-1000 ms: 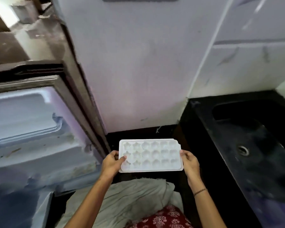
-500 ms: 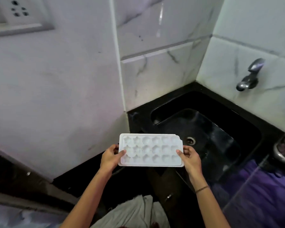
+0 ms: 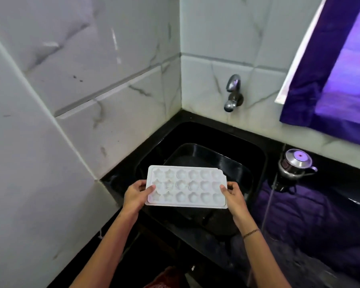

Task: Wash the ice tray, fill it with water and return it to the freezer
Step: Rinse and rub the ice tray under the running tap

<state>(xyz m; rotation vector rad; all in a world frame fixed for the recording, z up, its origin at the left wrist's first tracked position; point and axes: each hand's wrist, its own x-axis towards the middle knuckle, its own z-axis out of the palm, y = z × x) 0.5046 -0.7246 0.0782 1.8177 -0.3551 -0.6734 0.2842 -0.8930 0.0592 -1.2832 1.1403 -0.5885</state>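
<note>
A white ice tray with star and round moulds is held level over the front part of a black sink. My left hand grips its left end, thumb lying on top of the tray. My right hand grips the right end the same way. A chrome tap sticks out of the tiled wall above the sink's far side, with no water running from it. The freezer is out of sight.
A black counter runs to the right of the sink and carries a small steel pot with a lid. White marble tiles close the corner on the left and behind. A purple curtain hangs at upper right.
The view has swung right from the open fridge to the sink corner. Both hands have carried the tray over the sink, keeping the same hold.
</note>
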